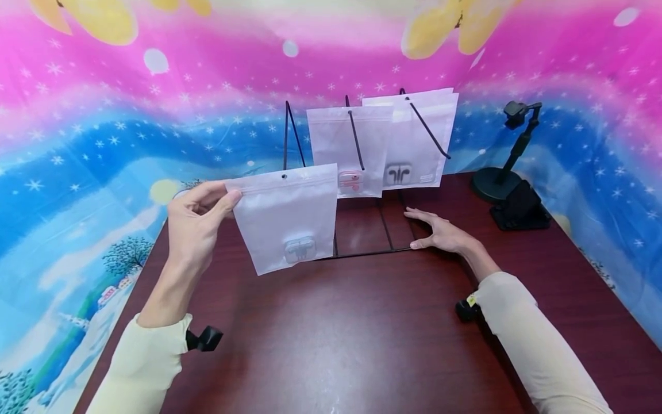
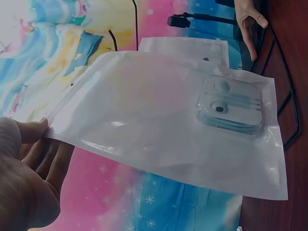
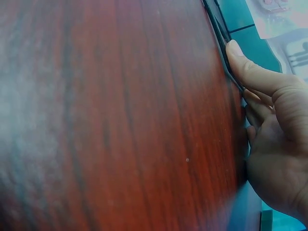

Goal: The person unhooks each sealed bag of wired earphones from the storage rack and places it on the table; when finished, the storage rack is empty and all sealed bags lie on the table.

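Observation:
My left hand [image 1: 193, 230] pinches the top left corner of a white zip bag [image 1: 279, 213] between thumb and fingers. Earphones in a clear case [image 2: 231, 106] show through the bag's lower part. The bag's punched hole lines up in the head view with the lower end of the left hook [image 1: 286, 135] of a black wire rack [image 1: 362, 253]. Two more white bags hang on the rack: a middle bag [image 1: 349, 138] with a pink earphone case and a right bag [image 1: 424, 132] with dark earphones. My right hand [image 1: 445, 233] rests at the rack's base, fingers spread, thumb against the wire.
A black stand with a clamp arm [image 1: 517, 149] is at the table's back right, with a black holder [image 1: 522, 207] beside it. The dark red wooden table [image 1: 331, 333] reaches toward me. A printed cloth backdrop [image 1: 207, 86] closes off the back and sides.

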{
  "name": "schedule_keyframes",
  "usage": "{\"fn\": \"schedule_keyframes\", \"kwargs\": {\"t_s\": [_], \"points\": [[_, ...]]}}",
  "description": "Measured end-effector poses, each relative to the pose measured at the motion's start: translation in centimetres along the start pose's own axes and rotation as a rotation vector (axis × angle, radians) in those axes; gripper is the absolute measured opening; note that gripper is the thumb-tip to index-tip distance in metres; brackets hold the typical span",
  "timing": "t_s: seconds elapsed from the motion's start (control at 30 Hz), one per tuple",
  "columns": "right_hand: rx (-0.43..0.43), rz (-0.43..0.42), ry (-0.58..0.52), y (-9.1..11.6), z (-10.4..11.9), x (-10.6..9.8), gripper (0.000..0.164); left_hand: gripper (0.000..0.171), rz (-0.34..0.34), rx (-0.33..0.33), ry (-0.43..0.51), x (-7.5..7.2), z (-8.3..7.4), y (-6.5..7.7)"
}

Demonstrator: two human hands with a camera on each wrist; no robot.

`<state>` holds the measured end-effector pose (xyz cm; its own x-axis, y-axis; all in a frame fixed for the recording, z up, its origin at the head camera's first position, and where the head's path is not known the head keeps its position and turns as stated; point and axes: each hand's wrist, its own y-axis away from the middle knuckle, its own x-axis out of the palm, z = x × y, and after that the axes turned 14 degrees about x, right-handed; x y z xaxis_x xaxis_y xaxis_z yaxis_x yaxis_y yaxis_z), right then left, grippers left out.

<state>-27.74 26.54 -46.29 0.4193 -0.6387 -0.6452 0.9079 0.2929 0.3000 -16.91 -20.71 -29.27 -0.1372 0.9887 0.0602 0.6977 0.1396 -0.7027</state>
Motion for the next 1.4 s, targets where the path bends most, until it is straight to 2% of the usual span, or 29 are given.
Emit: {"fn": "schedule_keyframes", "kwargs": {"t_s": [0.2, 0.33, 0.57, 0.8, 0.9, 1.03, 1.2, 1.4], "points": [[0.005, -0.003, 0.012, 0.0, -0.1, 0.0, 0.088, 0.016, -0.036, 0.008, 0.018, -0.1, -1.1, 0.7], [0.004, 0.000, 0.007, 0.0, -0.1, -0.1, 0.087, 0.017, -0.048, -0.006, 0.026, -0.6, -1.5, 1.1], [-0.001, -0.011, 0.038, 0.1, 0.1, -0.2, 0.086, 0.014, -0.068, -0.047, -0.016, -2.4, -1.0, 2.3], [-0.001, -0.003, 0.029, 0.1, 0.0, -0.1, 0.086, 0.015, -0.123, -0.139, -0.015, -4.4, 1.5, 3.0], [0.001, 0.001, 0.025, 0.1, -0.1, -0.1, 0.086, 0.014, -0.150, -0.175, -0.015, -5.3, 2.7, 2.9], [0.000, 0.001, 0.036, 0.1, -0.3, -0.1, 0.087, 0.013, -0.165, -0.255, -0.035, -6.2, 4.5, 2.5], [0.004, -0.007, 0.037, 0.1, -0.3, -0.1, 0.086, 0.016, -0.140, -0.351, -0.065, -7.2, 6.8, 1.9], [0.006, -0.013, 0.046, 0.0, -0.2, -0.1, 0.087, 0.023, -0.087, -0.417, -0.067, -8.2, 9.6, 1.4]]}}
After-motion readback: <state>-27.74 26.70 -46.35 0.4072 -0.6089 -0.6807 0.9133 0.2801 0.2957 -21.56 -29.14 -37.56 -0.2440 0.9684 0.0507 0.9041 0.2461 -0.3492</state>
